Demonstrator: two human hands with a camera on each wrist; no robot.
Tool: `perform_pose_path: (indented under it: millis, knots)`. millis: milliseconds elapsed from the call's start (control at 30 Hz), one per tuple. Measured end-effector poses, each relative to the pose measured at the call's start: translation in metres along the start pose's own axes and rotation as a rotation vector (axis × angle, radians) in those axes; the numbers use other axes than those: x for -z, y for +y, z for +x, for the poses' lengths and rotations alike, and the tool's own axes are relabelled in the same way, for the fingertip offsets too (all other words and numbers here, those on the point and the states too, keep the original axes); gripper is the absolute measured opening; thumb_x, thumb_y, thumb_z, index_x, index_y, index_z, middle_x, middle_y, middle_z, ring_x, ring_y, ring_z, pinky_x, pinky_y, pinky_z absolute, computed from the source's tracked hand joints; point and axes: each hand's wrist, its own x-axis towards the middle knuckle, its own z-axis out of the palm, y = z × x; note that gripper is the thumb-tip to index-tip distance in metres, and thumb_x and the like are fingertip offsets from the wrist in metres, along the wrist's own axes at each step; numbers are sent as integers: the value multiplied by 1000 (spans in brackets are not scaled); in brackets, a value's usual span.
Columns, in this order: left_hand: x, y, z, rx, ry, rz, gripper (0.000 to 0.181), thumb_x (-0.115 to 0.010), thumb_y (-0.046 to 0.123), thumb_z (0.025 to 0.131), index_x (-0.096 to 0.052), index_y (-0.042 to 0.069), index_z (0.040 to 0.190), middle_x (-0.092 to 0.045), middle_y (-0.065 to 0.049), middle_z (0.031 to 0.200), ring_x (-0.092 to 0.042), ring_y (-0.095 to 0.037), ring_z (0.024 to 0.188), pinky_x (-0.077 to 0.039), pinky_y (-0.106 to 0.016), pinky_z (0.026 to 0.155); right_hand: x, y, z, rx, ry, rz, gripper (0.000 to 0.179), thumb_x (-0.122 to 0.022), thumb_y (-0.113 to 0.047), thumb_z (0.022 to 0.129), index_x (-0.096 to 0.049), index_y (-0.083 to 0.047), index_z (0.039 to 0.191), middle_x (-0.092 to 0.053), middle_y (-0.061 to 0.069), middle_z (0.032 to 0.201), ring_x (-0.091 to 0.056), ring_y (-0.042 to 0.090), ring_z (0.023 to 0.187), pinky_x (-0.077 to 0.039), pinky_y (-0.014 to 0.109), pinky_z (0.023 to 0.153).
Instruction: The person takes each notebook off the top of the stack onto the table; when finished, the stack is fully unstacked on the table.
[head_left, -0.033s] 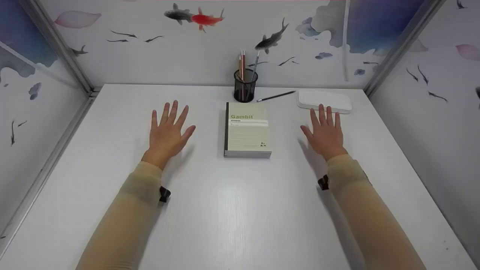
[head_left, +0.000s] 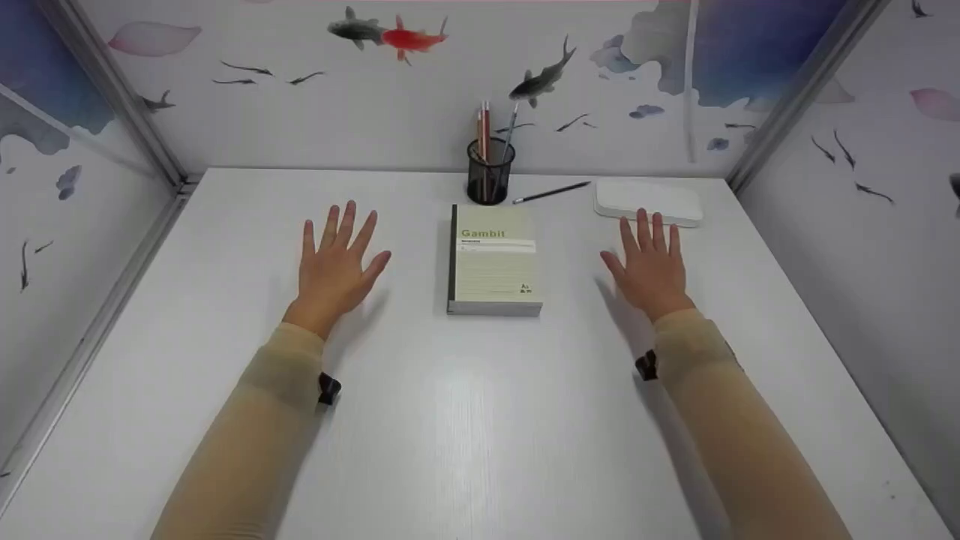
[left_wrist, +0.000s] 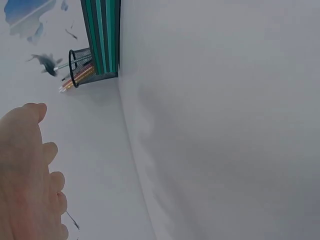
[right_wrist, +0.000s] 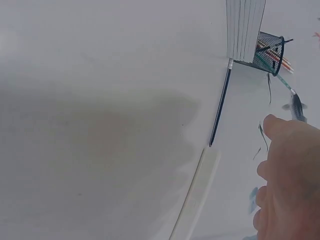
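In the head view my left hand (head_left: 336,266) is held palm down over the white table, fingers straight and spread, holding nothing. To its right lies a stack of notebooks (head_left: 495,262) with a pale green "Gambit" cover on top; its striped green and black spines (left_wrist: 102,35) show in the left wrist view. My right hand (head_left: 651,270) is on the other side of the stack, its fingers extended and likewise holding nothing. Its fingertips overlap the front edge of a flat white case (head_left: 649,199) in the head view. Shadows fall on the table beside both hands.
Behind the notebooks stands a black mesh pen cup (head_left: 490,180) with several pencils and a thin brush-like stick. A dark pencil (head_left: 553,193) lies between the cup and the white case. White panels painted with fish (head_left: 544,75) border the table at the back and sides.
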Motion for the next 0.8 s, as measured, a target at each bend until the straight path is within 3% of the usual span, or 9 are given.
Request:
perform_pose_path:
  millis: [133, 233, 300, 367, 533, 633, 800]
  knots:
    - [-1, 2, -1, -2, -1, -9, 74, -27, 61, 107, -8, 23, 168, 4, -13, 175, 6, -33, 162, 9, -59, 128, 0, -2, 0, 12, -28, 18, 78, -40, -47, 110, -6, -5, 166, 8, 25, 172, 7, 44, 159, 0, 60, 129]
    - [-2, 5, -2, -7, -9, -46, 74, -31, 58, 108, -8, 20, 168, 0, -18, 174, 2, -36, 162, 2, -57, 130, -1, -8, 0, 21, -37, 72, 79, -52, -39, 107, -11, -7, 166, 3, 25, 172, -2, 45, 159, -20, 62, 126]
    - [-2, 7, -2, -8, -19, -75, 74, -33, 55, 108, -8, 18, 168, -3, -20, 173, -1, -38, 161, -5, -55, 131, -1, -15, 1, 24, -33, 135, 77, -58, -35, 105, -18, -11, 166, -5, 23, 173, -13, 44, 158, -37, 62, 118]
    - [-2, 9, -2, -7, -27, -99, 74, -37, 51, 109, -9, 16, 168, -8, -22, 173, -5, -39, 161, -12, -54, 131, -2, -26, 2, 33, -18, 220, 72, -61, -32, 104, -28, -14, 164, -13, 19, 173, -25, 43, 155, -46, 62, 109]
    - [-5, 17, -1, -2, -24, -111, 73, -51, 37, 107, -17, 12, 166, -27, -20, 169, -24, -38, 157, -28, -54, 126, -4, -55, 5, 81, -5, 481, 55, -66, -27, 102, -49, -16, 154, -34, 11, 168, -48, 36, 145, -45, 56, 113]
    - [-9, 25, 0, -12, -13, -112, 69, -57, 30, 105, -26, 11, 164, -39, -18, 164, -41, -37, 149, -44, -53, 116, -5, -69, 7, 120, -45, 629, 50, -68, -24, 101, -55, -14, 148, -48, 9, 159, -60, 31, 132, -49, 51, 111]
    - [-13, 41, 3, -21, -27, -174, 55, -61, 25, 104, -46, 11, 155, -50, -15, 155, -54, -34, 139, -53, -49, 106, -4, -81, 11, 163, -152, 734, 47, -75, -22, 96, -63, -14, 141, -55, 8, 150, -64, 29, 122, -54, 47, 104]
